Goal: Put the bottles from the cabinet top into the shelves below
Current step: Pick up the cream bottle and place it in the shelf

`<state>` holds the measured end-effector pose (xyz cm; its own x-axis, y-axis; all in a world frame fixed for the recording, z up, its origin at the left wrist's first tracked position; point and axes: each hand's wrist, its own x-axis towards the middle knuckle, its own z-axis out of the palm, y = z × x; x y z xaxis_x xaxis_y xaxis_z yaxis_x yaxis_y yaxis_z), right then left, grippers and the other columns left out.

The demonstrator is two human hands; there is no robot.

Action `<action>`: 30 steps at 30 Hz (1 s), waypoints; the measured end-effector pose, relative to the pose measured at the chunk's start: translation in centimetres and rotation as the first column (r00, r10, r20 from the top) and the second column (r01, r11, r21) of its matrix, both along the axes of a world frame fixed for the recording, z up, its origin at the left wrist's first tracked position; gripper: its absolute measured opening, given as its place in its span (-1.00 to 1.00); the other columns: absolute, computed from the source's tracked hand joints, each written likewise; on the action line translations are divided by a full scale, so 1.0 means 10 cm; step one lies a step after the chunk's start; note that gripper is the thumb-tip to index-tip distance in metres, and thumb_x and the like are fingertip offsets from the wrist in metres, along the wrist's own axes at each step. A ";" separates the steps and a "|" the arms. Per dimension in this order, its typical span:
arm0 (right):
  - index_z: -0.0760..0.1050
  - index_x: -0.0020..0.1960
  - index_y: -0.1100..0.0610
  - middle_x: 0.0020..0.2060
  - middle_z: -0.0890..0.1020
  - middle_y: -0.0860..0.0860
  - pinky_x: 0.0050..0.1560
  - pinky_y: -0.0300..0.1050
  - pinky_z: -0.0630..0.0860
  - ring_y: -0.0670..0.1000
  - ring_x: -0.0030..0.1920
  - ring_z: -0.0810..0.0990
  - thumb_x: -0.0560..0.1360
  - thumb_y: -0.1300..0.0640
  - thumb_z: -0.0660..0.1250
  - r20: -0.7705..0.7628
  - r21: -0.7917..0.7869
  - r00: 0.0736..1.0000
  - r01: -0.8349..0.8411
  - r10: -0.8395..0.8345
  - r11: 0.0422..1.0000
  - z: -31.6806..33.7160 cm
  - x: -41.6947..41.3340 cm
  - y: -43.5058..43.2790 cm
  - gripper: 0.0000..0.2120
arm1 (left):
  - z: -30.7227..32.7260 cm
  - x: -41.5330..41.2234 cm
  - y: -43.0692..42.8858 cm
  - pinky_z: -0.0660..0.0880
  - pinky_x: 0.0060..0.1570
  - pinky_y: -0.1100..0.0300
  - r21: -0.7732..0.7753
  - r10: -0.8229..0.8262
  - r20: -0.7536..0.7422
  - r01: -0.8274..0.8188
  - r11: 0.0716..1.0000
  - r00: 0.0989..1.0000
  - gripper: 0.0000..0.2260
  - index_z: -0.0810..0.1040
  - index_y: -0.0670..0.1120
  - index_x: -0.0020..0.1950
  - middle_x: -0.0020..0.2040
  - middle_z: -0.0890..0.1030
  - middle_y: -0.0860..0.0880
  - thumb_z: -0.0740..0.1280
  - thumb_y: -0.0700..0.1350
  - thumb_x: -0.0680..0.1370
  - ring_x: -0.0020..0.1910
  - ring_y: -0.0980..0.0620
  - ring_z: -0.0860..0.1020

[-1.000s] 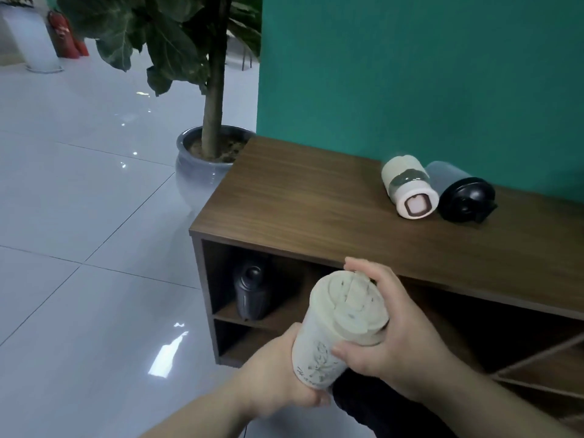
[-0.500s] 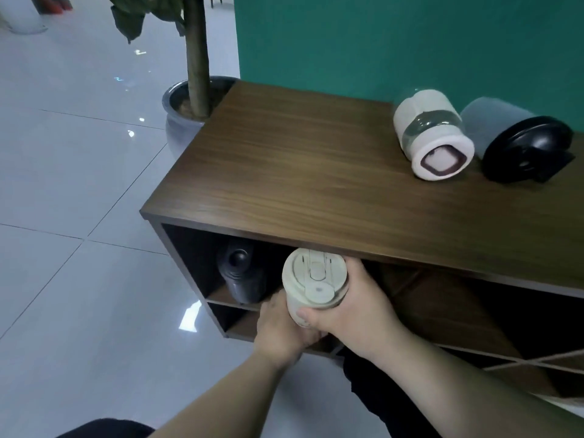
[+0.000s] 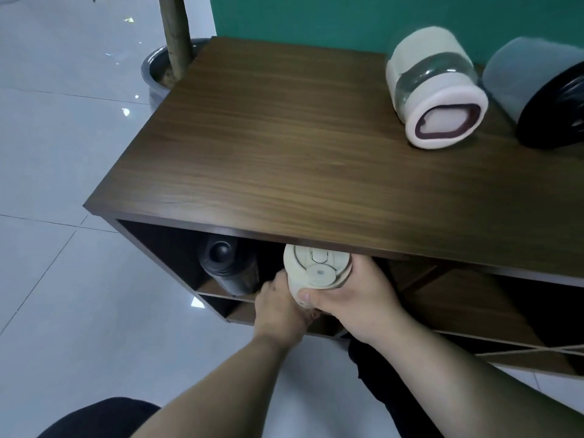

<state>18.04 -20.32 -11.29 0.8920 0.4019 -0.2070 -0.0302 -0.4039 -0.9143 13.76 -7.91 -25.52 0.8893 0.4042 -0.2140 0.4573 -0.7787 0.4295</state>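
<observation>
Cabinet [image 3: 316, 147]: wooden, open shelves below; its top board overhangs the shelf openings. The front edge of that top sits just above the lid of the cream bottle [image 3: 316, 270] in hand. Risk: if the bottle is pushed in at this height, the lid may catch the edge and the bottle could be jarred out of the grip.

Upper left shelf [image 3: 221, 294]: already holds a dark bottle [image 3: 226, 267], standing just beside the cream one. Risk: little room between them; a sideways nudge on entry could tip the dark bottle or knock it against the side wall.

Two bottles remain on the cabinet top, lying on their sides near the wall: a white bottle [image 3: 434, 90] and a grey bottle with black lid [image 3: 543, 96], close together, possibly touching. Risk: both are round and could roll if the cabinet is bumped during placement.

Cream bottle: upright or nearly so, at the mouth of the upper left shelf, not yet set down.

Right hand [image 3: 357, 298]: closed around the upper body of the cream bottle, thumb across the front.

Left hand [image 3: 278, 308]: closed on the lower part of the same bottle; its fingers are hidden. Risk: they may be pinched between base and shelf board on set-down.
</observation>
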 end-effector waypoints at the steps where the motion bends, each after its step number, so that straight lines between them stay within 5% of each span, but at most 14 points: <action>1: 0.56 0.21 -0.04 0.11 0.72 -0.16 0.30 0.06 0.57 -0.18 0.16 0.67 0.06 0.08 0.64 -0.009 0.009 1.000 -0.008 0.008 1.000 -0.02 0.01 0.00 -0.28 | -0.03 0.00 0.00 0.32 0.16 0.13 0.013 0.004 0.005 -0.004 1.000 1.000 -0.26 0.50 0.13 0.36 0.27 0.59 0.11 -0.07 0.29 0.28 0.22 -0.06 0.53; 6: 0.53 0.25 -0.05 0.17 0.71 -0.10 0.33 0.15 0.54 -0.05 0.23 0.66 0.06 0.03 0.64 -0.029 0.070 0.999 -0.036 0.038 0.997 -0.12 0.05 0.00 -0.23 | -0.14 0.01 0.02 0.31 0.17 0.17 0.030 0.010 0.015 -0.011 0.999 1.000 -0.24 0.50 0.08 0.37 0.25 0.59 0.12 -0.09 0.31 0.29 0.23 -0.04 0.53; 8: 0.53 0.24 -0.04 0.15 0.72 -0.09 0.32 0.17 0.55 -0.04 0.21 0.67 0.07 0.04 0.64 -0.035 0.084 0.998 -0.044 0.047 0.996 -0.14 0.07 -0.01 -0.25 | -0.15 0.02 0.04 0.40 0.17 0.19 -0.071 0.078 0.039 -0.075 0.995 0.996 -0.35 0.52 0.11 0.33 0.20 0.60 0.15 0.17 0.33 0.29 0.20 0.00 0.56; 12: 0.54 0.21 -0.06 0.12 0.73 -0.10 0.29 0.17 0.57 -0.04 0.19 0.68 0.05 0.02 0.65 -0.020 0.077 0.998 -0.059 0.061 0.995 -0.14 0.09 -0.01 -0.27 | -0.06 -0.03 0.05 0.57 0.22 0.02 -0.337 0.215 0.146 -0.156 0.928 0.966 -0.34 0.52 0.09 0.32 0.18 0.57 0.08 0.60 0.02 0.25 0.18 0.00 0.58; 23: 0.49 0.12 -0.34 0.14 0.70 -0.18 0.29 0.13 0.57 -0.08 0.22 0.65 -0.01 -0.03 0.66 0.001 0.096 0.999 0.040 -0.040 0.995 -0.19 0.02 0.05 -0.24 | -0.02 -0.03 0.07 0.60 0.14 0.04 -0.298 0.166 0.140 -0.118 0.947 0.976 -0.44 0.54 0.19 0.21 0.09 0.61 0.18 0.52 0.09 0.21 0.12 0.07 0.60; 30: 0.48 0.13 -0.33 0.16 0.70 -0.16 0.29 0.14 0.57 -0.07 0.23 0.65 0.00 -0.02 0.66 -0.002 0.126 1.000 0.021 -0.021 0.992 -0.20 0.01 0.04 -0.25 | 0.03 -0.02 0.05 0.59 0.17 0.05 -0.286 0.164 0.107 -0.127 0.950 0.981 -0.41 0.50 0.21 0.26 0.12 0.58 0.20 0.50 0.11 0.23 0.15 0.07 0.57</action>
<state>18.18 -19.88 -13.31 0.9005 0.4058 -0.1564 -0.0381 -0.2846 -0.9579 13.53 -7.42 -25.26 0.8524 0.4725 -0.2239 0.4838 -0.5503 0.6805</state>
